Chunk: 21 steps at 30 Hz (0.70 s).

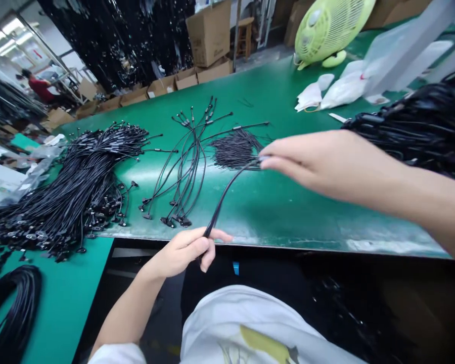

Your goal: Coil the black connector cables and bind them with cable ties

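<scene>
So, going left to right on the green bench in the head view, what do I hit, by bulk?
Big pile of black cables → loose spread of cables → heap of short thin black pieces → lime-green fan → dark tangled bundle.

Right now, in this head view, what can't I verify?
All in the head view:
- Upper end of the held cable: covered by the right hand.
- Its lower part: hidden by the left hand.
- Black pile: cut off by the right edge.
- Cable coil: cut off by the left edge.
- Distant person's hands: too small.
</scene>
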{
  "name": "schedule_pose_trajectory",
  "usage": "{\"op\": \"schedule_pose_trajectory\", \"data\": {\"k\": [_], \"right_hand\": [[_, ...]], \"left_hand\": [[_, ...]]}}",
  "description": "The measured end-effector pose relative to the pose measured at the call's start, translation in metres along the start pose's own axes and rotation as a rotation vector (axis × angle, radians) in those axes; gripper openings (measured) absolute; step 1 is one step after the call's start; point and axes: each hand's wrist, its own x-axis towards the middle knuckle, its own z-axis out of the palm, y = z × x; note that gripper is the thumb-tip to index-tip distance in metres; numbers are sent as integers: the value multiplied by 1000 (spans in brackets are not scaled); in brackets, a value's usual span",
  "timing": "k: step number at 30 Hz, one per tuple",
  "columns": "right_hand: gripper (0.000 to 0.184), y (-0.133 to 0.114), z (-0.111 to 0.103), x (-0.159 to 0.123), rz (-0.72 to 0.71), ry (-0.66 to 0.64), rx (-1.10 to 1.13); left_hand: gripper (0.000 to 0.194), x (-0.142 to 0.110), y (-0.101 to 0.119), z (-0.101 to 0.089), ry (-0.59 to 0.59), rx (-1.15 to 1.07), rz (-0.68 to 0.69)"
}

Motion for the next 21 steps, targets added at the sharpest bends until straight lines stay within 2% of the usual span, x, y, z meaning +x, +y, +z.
{"op": "schedule_pose_trajectory", "data": {"k": [2, 4, 5, 6, 8, 10, 11, 13, 16, 18, 21], "right_hand": [[43, 41, 11, -5, 80, 43, -113], [44, 69, 29, -20, 39, 10, -108], [42, 74, 41, -31, -18, -21, -52], [36, 72, 53, -43, -85, -56, 10], [22, 51, 75, -68, -162, -92, 103], [22, 16, 87, -87, -197, -146, 126], [24, -3, 88, -94, -235, -182, 125], [21, -35, 80, -97, -329, -239, 148], [26, -53, 57, -79, -377, -184, 207], [26, -45, 48, -63, -282, -99, 285], [23, -28, 58, -48, 32, 39, 582]], "left_hand": [[36, -2, -4, -2, -22, -174, -21], [32, -5, -2, -7, 11, -369, 32], [29, -5, 2, -10, 74, -465, 85], [26, -5, 5, -13, 170, -545, 148], [22, 2, 10, -16, 414, -621, 260], [24, 15, 8, -13, 596, -530, 308], [26, 23, 4, -9, 631, -415, 300], [29, 39, -7, 4, 568, -91, 241], [28, 51, -19, 26, 290, 320, 167], [28, 51, -20, 34, 178, 371, 133], [27, 49, -16, 32, 179, 103, 112]]}}
